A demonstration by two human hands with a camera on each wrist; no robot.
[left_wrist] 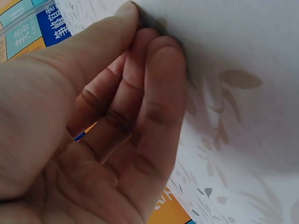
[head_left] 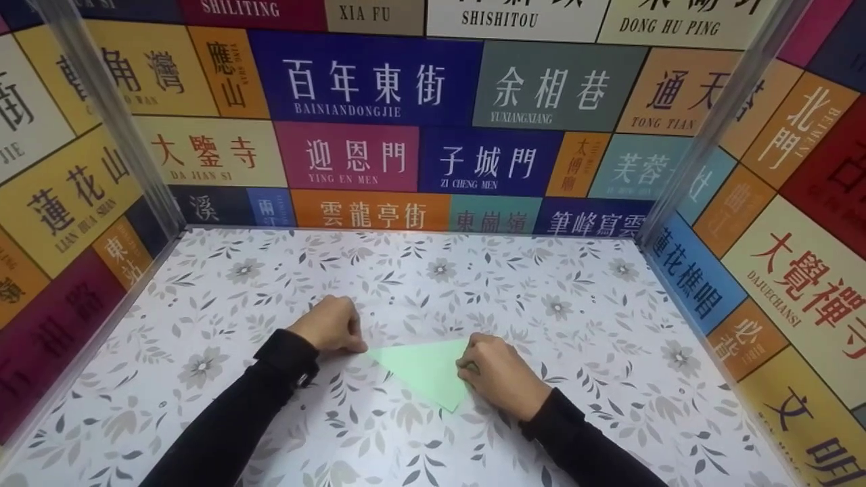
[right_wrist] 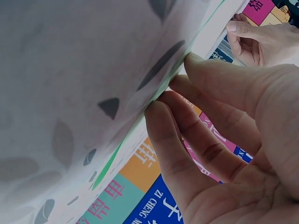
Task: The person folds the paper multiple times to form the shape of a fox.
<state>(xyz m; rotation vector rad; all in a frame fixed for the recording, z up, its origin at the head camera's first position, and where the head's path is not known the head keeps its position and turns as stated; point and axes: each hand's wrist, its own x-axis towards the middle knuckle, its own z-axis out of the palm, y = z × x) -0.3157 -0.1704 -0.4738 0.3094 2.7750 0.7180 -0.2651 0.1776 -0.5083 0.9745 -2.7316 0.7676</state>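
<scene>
A light green sheet of paper [head_left: 425, 372], its visible outline roughly triangular, lies on the patterned tabletop between both hands. At its left corner, my left hand [head_left: 333, 326] pinches the tip between thumb and curled fingers; the left wrist view shows this hand [left_wrist: 107, 107] with fingertips close together, the paper itself hidden there. My right hand [head_left: 504, 373] holds the paper's right edge with bent fingers. Seen from the right wrist, the paper [right_wrist: 110, 164] is a thin green edge low over the table, and the right hand [right_wrist: 224, 121] has thumb and fingertips against it.
The white tabletop [head_left: 555, 270] carries grey flowers and leaves. Colourful panels with Chinese place names [head_left: 365, 81] stand upright at the back and both sides. Clear strips [head_left: 135, 142] run along the two back corners.
</scene>
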